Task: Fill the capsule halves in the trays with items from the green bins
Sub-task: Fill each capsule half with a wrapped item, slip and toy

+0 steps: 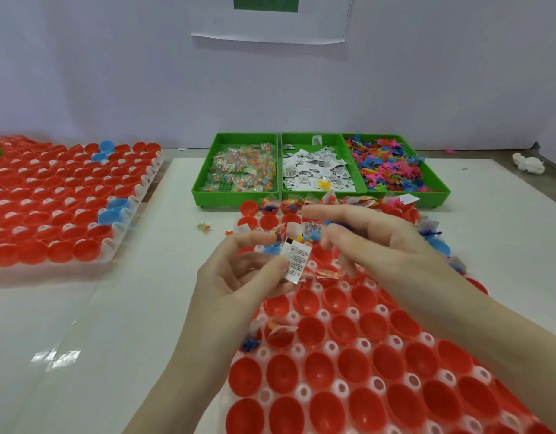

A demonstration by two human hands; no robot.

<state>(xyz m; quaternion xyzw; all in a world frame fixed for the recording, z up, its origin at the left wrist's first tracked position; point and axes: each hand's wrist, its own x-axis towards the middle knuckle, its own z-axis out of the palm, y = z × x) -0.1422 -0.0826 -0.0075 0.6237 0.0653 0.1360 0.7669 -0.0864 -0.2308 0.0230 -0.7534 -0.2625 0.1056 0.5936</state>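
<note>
At the far left of the bench [114, 308] I see a white tray [120, 242] packed with red capsule halves [63, 195], a few blue capsule halves [114, 211] scattered among them.

Moving right, the left hand [239, 277] hovers over the near tray [301, 393]. Its fingers [254, 238] are curled, thumb and forefinger pinching a small printed paper slip [297, 264]; a few small coloured toy pieces poke out just above the slip, though I cannot tell which hand grips them.

Behind the hands, three green bins stand side by side, touching: the left bin [204, 177] with clear packets of coloured bits, the middle bin [301, 140] with white printed slips, the right bin [439, 180] with a heap of small pink, blue and orange plastic figures.

The right hand [374, 236] sits just beside the left, its fingers [333, 211] loosely bent toward a second printed slip [312, 228] between the two hands. It is blurred, so I cannot tell whether it grips anything.

Below both hands, the near tray holds rows of red halves [327, 411], open side up; the nearest rows show only bare red insides, while those by the bins carry slips and toys.

A crumpled white object [528, 162] lies at the far right.
</note>
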